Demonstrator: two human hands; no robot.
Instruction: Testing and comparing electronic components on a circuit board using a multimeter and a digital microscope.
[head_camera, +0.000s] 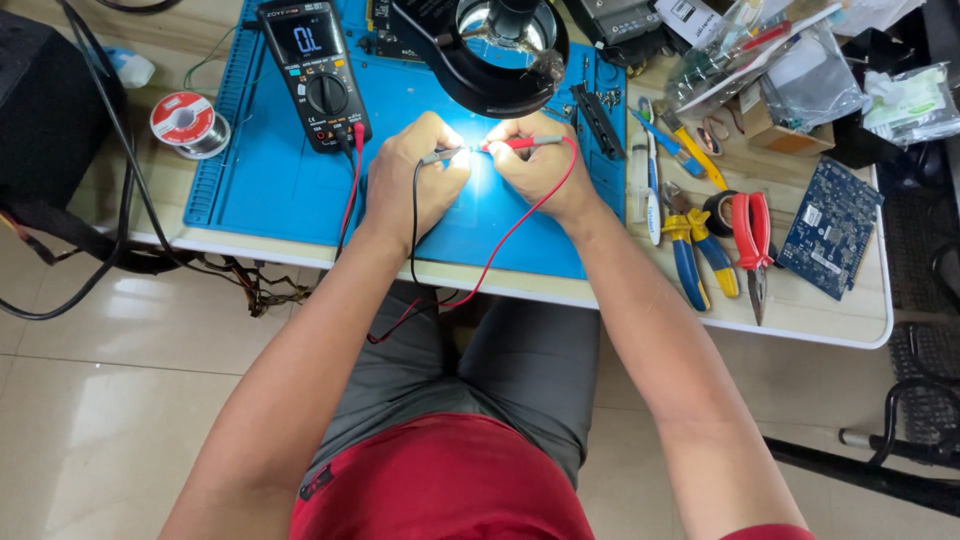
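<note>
Red-handled probe (522, 143) pinched in right hand (538, 165); black slim probe (441, 155) in left hand (412, 185); tips apparently meet between hands.

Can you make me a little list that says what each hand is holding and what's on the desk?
left hand: holds the black probe
right hand: holds the red probe
probe tips: brought close together under the magnifier lamp
meter: black multimeter on the blue work mat, screen lit
right of mat: pliers, blue circuit board
left of mat: solder spool
</note>
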